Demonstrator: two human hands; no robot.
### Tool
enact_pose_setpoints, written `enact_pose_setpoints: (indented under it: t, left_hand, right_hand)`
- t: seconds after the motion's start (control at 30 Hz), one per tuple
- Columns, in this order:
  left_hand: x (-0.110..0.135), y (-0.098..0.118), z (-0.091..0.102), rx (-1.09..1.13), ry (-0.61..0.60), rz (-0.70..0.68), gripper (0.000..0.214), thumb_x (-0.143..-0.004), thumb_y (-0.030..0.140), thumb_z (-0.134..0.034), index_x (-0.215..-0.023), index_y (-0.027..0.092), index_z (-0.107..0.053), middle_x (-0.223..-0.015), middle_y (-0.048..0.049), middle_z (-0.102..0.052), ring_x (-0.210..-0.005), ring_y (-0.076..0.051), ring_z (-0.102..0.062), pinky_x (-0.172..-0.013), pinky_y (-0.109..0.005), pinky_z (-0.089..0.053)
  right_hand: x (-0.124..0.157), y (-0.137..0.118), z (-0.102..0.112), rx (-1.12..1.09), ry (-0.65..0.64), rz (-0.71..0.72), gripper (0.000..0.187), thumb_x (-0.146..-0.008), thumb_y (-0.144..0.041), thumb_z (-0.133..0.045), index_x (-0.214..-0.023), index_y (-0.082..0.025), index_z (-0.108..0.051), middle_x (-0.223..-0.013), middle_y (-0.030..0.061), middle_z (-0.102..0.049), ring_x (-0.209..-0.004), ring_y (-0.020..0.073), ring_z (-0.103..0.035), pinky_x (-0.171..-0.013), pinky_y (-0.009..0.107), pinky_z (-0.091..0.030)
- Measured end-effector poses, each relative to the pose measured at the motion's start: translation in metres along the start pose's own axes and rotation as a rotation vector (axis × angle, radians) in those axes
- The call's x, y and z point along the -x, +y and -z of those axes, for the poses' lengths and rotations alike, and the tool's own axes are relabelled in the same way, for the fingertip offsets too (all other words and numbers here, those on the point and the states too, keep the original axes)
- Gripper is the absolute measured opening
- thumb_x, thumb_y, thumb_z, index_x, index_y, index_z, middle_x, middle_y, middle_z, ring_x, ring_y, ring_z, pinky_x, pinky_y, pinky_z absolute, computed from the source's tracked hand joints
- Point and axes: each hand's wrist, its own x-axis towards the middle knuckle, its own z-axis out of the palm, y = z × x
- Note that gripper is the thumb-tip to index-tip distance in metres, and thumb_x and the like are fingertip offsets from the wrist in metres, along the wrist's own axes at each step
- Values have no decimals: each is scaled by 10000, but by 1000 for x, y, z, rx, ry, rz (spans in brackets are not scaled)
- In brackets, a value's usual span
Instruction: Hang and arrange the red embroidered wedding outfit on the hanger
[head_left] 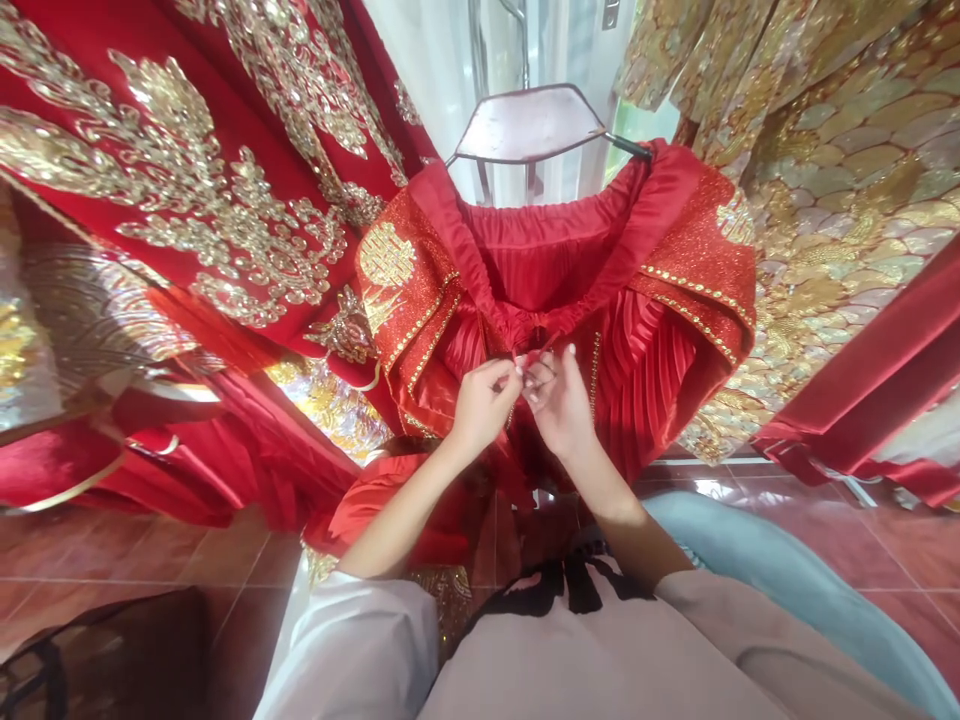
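A red pleated skirt (641,370) with glittery, gold-beaded side panels hangs by its gathered waistband (517,235) from a hanger (529,125). My left hand (486,405) is closed in a pinch just below the front of the waistband. Right beside it, my right hand (559,405) has its fingers curled, and the fingertips of both hands meet. Between them is a small red tie (534,357) at the waistband's front, partly covered by my fingers.
Red cloth with gold sequin embroidery (232,220) hangs on the left. At right hangs gold scale-patterned fabric (847,190). A pale blue rounded object (757,550) lies at lower right on the red tiled floor (847,530). A dark bag-like object (127,650) sits at lower left.
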Motion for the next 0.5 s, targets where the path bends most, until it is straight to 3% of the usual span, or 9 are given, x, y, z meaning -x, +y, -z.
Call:
enact_pose_setpoints:
  t: [0.13,0.3,0.43,0.5]
  left_hand:
    - [0,-4,-5,57,-10,-1,326,-874,329,-444,-595,162,-438,-580,25,-387,-572,-103,-356,-555,-229,-304]
    - [0,-5,-11,46,-23,-25,331,-899,359,-415,-637,162,-459,-591,24,-391,-564,-103,-362,-563,-228,-314]
    - [2,-4,-11,-48,-19,-69,339,-903,364,-425,-627,168,-434,-586,21,-409,-556,-105,-374,-553,-228,-302]
    - [3,-4,-11,-62,-25,-72,323,-909,348,-422,-647,165,-470,-604,13,-451,-568,-108,-404,-565,-225,-319]
  right_hand:
    - [10,-2,7,167,-52,200,407,-572,-341,-798,-877,-202,-567,-789,-18,-640,-658,93,-559,-675,226,-484]
    - [11,-2,5,312,-1,325,304,-727,-398,-675,-934,-191,-591,-860,31,-664,-785,130,-618,-798,278,-501]
    - [12,-1,3,370,1,398,347,-731,-354,-685,-1036,-204,-615,-1010,52,-655,-914,144,-617,-833,267,-497]
    - [12,-1,4,371,14,396,324,-746,-357,-670,-1027,-200,-633,-993,48,-663,-884,139,-621,-810,260,-501]
